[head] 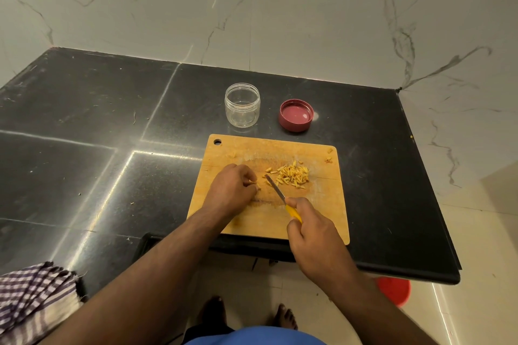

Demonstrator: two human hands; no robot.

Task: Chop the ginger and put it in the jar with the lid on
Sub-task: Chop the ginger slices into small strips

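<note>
I'm watching the chopped ginger [291,175] lying piled on the cutting board [322,204], just right of my left hand [234,189], whose curled fingers are pinching a small ginger piece [252,182]. My right hand [311,228] is gripping the knife [283,199], blade tip touching the pile's left edge. The jar [242,105] and lid [296,115] are standing apart beyond the board

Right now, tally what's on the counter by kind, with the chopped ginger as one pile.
Cutting board: 1
Knife: 1
Ginger pile: 1
Jar: 1
Lid: 1
Checked cloth: 1
Total: 6
</note>
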